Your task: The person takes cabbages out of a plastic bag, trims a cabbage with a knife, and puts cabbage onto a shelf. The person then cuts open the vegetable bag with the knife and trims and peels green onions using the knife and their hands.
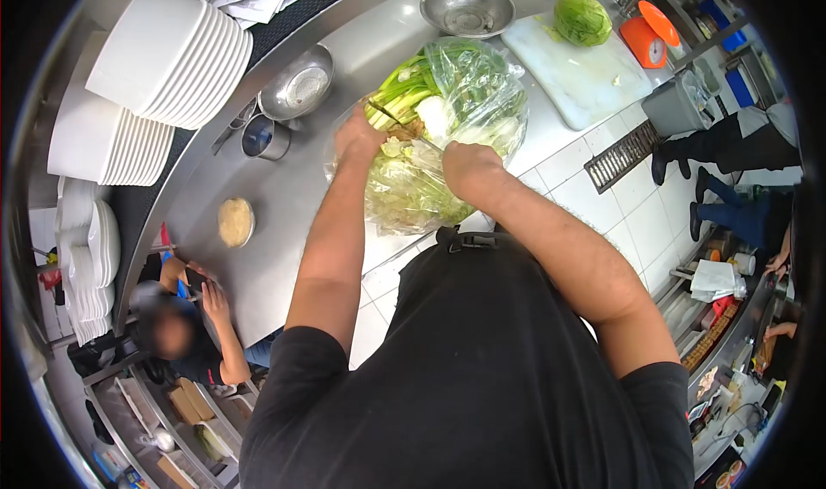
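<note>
A large clear plastic bag [508, 85] full of leafy greens lies on the steel counter in front of me. Long green stalks [411, 85] show at its upper left, and pale leafy vegetables [404, 188] fill the lower part. My left hand [360, 136] is closed at the bag's left side, beside the stalks. A thin dark strip lies by its fingertips; I cannot make out what it is. My right hand [471, 172] is a fist on the bag's right side, gripping the plastic. Its fingertips are partly hidden.
A white cutting board [585, 76] with a green cabbage [582, 19] and an orange scale [647, 42] sit at the right. Metal bowls [467, 9], a metal cup [265, 136] and a small round container [235, 222] stand around. A person [202, 334] is at the left; others stand right.
</note>
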### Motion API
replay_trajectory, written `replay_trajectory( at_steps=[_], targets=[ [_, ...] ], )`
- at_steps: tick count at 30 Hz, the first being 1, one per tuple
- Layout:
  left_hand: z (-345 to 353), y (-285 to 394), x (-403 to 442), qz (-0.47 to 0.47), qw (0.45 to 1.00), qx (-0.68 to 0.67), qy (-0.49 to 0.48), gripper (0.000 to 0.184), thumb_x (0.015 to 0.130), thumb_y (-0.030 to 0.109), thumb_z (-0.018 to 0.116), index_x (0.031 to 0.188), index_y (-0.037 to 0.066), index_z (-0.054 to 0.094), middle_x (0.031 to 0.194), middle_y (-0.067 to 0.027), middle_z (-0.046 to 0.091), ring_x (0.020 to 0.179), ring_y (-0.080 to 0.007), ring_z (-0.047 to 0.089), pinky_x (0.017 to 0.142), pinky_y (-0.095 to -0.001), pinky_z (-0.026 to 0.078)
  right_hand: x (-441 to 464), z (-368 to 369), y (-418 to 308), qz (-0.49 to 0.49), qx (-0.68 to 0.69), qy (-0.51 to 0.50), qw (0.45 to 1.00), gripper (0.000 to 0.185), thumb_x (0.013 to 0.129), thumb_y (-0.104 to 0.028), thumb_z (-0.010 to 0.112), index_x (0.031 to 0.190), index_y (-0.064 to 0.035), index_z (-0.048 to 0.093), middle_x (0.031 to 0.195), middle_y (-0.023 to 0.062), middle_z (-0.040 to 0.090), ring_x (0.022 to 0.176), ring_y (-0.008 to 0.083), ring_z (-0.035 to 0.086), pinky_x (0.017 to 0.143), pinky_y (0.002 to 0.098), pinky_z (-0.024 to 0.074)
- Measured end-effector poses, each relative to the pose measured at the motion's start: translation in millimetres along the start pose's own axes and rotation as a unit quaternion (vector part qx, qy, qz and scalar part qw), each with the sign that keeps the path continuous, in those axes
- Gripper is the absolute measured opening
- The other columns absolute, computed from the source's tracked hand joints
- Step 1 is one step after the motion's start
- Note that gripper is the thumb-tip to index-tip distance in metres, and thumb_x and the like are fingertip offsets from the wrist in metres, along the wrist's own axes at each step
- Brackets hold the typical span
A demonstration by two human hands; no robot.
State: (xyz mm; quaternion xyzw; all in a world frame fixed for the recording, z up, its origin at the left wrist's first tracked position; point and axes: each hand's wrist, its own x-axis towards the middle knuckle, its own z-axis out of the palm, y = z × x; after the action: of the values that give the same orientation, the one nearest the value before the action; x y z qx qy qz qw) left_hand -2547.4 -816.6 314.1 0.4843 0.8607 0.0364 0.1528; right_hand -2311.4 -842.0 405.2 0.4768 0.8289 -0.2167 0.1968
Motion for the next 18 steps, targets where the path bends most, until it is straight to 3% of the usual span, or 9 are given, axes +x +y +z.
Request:
replay_trajectory(
  at_steps=[2, 5, 9, 12, 15, 18],
  targets=[
    [1, 0, 2, -0.005, 1.000, -0.004, -0.001, 0.082, 0.075, 0.036, 0.089, 0.143, 0.010, 0.051, 0.125, -0.0181, 0.073, 0.117, -0.0343, 0.070, 0.101, -0.0421, 0.055, -2, -8, 0, 0.001, -0.020, -0.011, 1.000, 0.028, 0.086, -0.008, 0.075, 0.113, -0.0024, 0.077, 0.113, 0.0143, 0.078, 0.105, 0.0285, 0.077, 0.085, 0.0358, 0.0615],
    [5, -1, 5, -0.015, 1.000, 0.003, -0.022, 0.088, 0.074, 0.041, 0.090, 0.147, 0.012, 0.050, 0.128, -0.0182, 0.072, 0.120, -0.0343, 0.069, 0.102, -0.0434, 0.053, -8, -17, -2, -0.009, -0.028, -0.021, 0.999, 0.024, 0.082, -0.006, 0.077, 0.106, -0.0070, 0.082, 0.114, 0.0106, 0.079, 0.104, 0.0272, 0.077, 0.082, 0.0355, 0.0618],
    [10, -10, 12, 0.057, 0.998, -0.030, 0.005, 0.093, 0.073, 0.040, 0.090, 0.150, 0.011, 0.047, 0.129, -0.0211, 0.071, 0.121, -0.0361, 0.067, 0.103, -0.0447, 0.052, 5, -12, -3, 0.016, -0.019, -0.050, 0.998, 0.027, 0.082, -0.005, 0.077, 0.109, -0.0072, 0.082, 0.116, 0.0095, 0.079, 0.104, 0.0270, 0.077, 0.081, 0.0367, 0.0619],
    [4, -15, 7, 0.083, 0.996, -0.002, -0.040, 0.096, 0.073, 0.036, 0.089, 0.154, 0.010, 0.043, 0.128, -0.0207, 0.071, 0.122, -0.0373, 0.067, 0.105, -0.0429, 0.051, 8, -3, 4, -0.005, -0.022, -0.025, 0.999, 0.027, 0.084, -0.007, 0.075, 0.111, -0.0070, 0.081, 0.117, 0.0097, 0.079, 0.105, 0.0273, 0.077, 0.081, 0.0388, 0.0619],
    [-19, -22, -15, 0.132, 0.986, -0.055, -0.085, 0.092, 0.074, 0.031, 0.084, 0.154, 0.008, 0.044, 0.131, -0.0215, 0.069, 0.124, -0.0372, 0.065, 0.107, -0.0414, 0.050, 11, -7, 12, -0.027, -0.010, -0.016, 0.999, 0.027, 0.087, -0.010, 0.072, 0.111, -0.0062, 0.081, 0.116, 0.0110, 0.078, 0.107, 0.0281, 0.076, 0.081, 0.0414, 0.0617],
    [-18, -40, -5, 0.200, 0.963, -0.139, -0.115, 0.088, 0.074, 0.030, 0.082, 0.151, 0.005, 0.046, 0.133, -0.0196, 0.068, 0.124, -0.0317, 0.065, 0.107, -0.0375, 0.049, 10, -19, 19, -0.042, -0.040, -0.034, 0.998, 0.027, 0.089, -0.012, 0.068, 0.112, -0.0055, 0.080, 0.117, 0.0122, 0.078, 0.108, 0.0292, 0.076, 0.083, 0.0429, 0.0613]
  ],
)
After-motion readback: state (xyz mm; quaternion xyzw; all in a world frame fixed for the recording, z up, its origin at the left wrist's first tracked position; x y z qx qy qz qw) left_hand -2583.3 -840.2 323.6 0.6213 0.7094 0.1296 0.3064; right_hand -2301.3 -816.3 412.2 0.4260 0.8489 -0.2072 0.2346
